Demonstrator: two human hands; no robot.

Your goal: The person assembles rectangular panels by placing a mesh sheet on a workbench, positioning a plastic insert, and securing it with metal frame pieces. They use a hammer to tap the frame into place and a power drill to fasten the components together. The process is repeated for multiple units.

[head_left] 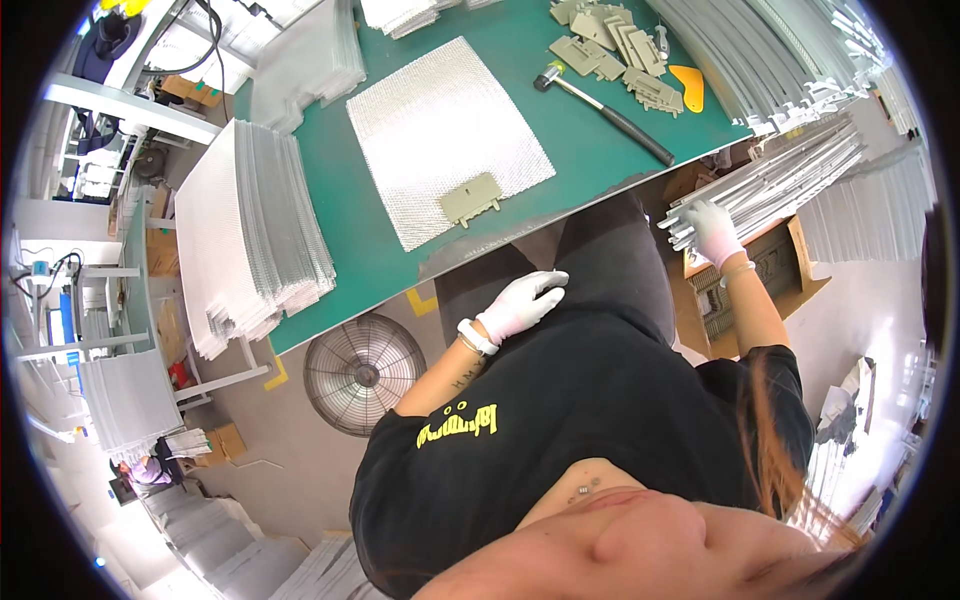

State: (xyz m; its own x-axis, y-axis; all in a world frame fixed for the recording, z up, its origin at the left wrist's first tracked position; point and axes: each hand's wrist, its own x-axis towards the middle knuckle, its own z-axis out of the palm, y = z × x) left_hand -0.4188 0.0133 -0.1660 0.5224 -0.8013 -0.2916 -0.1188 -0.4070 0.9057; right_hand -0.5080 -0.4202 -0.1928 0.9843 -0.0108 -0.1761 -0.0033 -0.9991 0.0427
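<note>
My left hand (520,303), in a white glove, rests flat on my thigh with nothing in it. In a white glove too, my right hand (716,230) reaches to my right and grips the ends of long metal strips (790,180) stacked on a box. A silver mesh sheet (440,135) lies on the green table (330,230) in front of me. One beige plastic clip (471,199) sits on the sheet's near edge.
A tall stack of mesh sheets (250,230) stands on the table's left side. At the back right lie a mallet (600,100), several beige clips (615,45) and an orange scraper (688,86). A floor fan (362,374) stands under the table. A cardboard box (760,275) is at my right.
</note>
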